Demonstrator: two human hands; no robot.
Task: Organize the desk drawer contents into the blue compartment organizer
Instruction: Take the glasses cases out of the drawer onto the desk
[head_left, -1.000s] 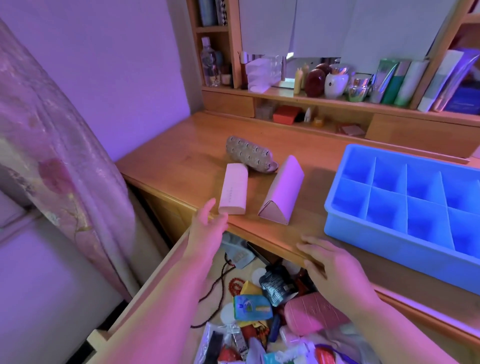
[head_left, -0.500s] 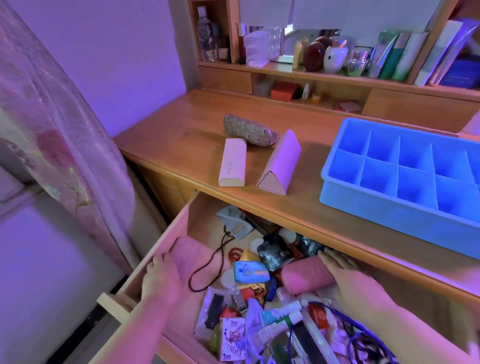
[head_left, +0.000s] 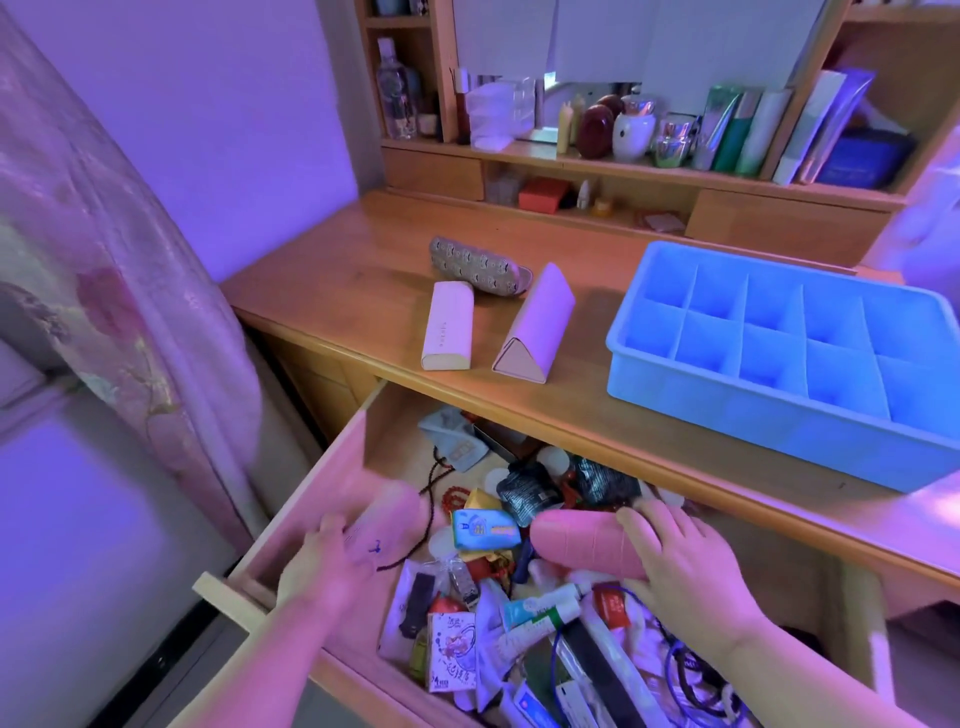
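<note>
Open drawer (head_left: 332, 467), lower frame, is brimming with clutter; right hand (head_left: 685, 566) is curling round the pink case (head_left: 576, 540); left hand (head_left: 332, 561) is lying spread; organizer (head_left: 727, 415) is sitting right, its far end cut off.

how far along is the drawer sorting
Barely begun. Done: the drawer is open, the blue organizer stands on the desk, every visible compartment empty. In hand: the right hand grips a pink case. Left: the whole pile.

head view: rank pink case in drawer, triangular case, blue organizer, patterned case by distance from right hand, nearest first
1. pink case, in the drawer, under the right hand.
2. blue organizer, desk, right side.
3. triangular case, desk, centre.
4. patterned case, farther back.
</note>
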